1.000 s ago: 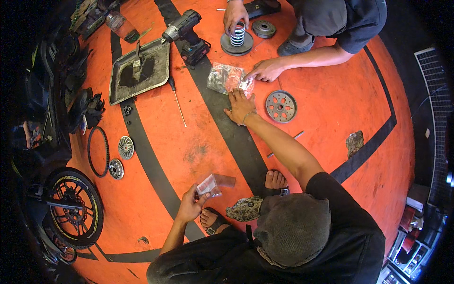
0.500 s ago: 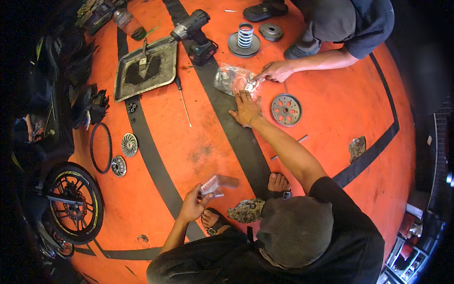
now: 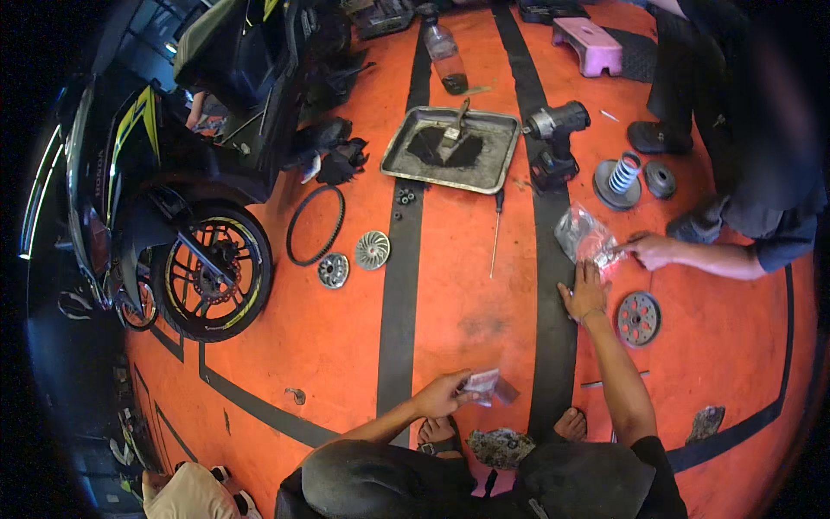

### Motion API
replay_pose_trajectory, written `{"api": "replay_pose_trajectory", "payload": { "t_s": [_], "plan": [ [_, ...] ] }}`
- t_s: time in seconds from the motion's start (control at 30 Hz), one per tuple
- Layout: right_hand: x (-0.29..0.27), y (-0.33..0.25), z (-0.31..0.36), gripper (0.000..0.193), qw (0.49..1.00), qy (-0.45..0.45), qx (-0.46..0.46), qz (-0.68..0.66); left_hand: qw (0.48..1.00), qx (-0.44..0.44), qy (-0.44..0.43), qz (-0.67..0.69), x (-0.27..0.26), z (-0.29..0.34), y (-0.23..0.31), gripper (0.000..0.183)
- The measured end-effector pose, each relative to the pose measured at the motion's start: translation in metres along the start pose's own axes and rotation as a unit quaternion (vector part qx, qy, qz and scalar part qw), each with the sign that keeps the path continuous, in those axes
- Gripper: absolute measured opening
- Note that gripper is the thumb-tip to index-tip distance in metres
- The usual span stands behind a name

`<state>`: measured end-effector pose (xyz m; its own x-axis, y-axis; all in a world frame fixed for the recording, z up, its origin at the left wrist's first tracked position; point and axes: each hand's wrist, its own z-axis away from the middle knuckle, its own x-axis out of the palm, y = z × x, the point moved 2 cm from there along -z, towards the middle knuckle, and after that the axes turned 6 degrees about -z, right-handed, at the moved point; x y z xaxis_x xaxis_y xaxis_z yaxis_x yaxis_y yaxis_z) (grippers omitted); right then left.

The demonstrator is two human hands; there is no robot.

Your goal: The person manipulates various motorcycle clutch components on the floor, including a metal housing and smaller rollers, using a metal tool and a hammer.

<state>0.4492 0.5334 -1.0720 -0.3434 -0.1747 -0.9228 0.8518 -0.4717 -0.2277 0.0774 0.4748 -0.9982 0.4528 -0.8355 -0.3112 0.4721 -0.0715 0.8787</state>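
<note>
The person's left hand (image 3: pixel 439 396) is pinching a small clear plastic packet (image 3: pixel 489 386), the fingers closed on its near edge, with the packet sticking out to their right just above the person's feet. The right hand (image 3: pixel 584 294) is reaching forward with its fingers spread flat on the orange floor (image 3: pixel 718 363); it is gripping nothing. Just past those fingertips a larger crinkled clear bag (image 3: pixel 581 233) is lying, and a second person's hand (image 3: pixel 650 250) is holding its right edge. A round metal disc with holes (image 3: pixel 639 318) is resting just right of the right wrist.

Judging by the layout, the job is looking well underway rather than near its end: parts are lying out loose, including a spring on a round plate (image 3: pixel 619 180), a black belt (image 3: pixel 316 225) and two small finned discs (image 3: pixel 373 250), while the packet is looking unopened.

The floor is showing black stripes. Beyond the fingers a metal tray (image 3: pixel 406 164) of dark grime, a cordless power tool (image 3: pixel 553 138), a screwdriver (image 3: pixel 495 233) and a plastic bottle (image 3: pixel 445 56) are sitting. A motorbike (image 3: pixel 173 173) is standing far left.
</note>
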Motion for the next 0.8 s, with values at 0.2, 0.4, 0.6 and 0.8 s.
{"api": "replay_pose_trajectory", "payload": {
  "t_s": [0.2, 0.4, 0.6, 0.8],
  "plan": [
    [0.012, 0.003, 0.002, 0.082, 1.0, 0.008, -0.005, 0.007, 0.999, -0.025, -0.027, -0.026, 0.004, 0.004, 0.001, 0.033],
    [0.001, 0.021, -0.006, 0.084, 0.999, 0.043, -0.01, -0.03, 0.997, 0.036, -0.027, 0.064, 0.005, -0.013, 0.008, 0.032],
    [0.004, 0.001, -0.007, 0.082, 0.999, -0.004, -0.017, 0.032, 0.999, -0.034, -0.012, -0.039, -0.003, -0.004, 0.005, 0.026],
    [0.003, 0.011, -0.003, 0.084, 1.0, -0.005, -0.007, -0.009, 0.999, -0.046, -0.01, -0.01, 0.003, -0.004, 0.012, 0.026]
  ]
}}
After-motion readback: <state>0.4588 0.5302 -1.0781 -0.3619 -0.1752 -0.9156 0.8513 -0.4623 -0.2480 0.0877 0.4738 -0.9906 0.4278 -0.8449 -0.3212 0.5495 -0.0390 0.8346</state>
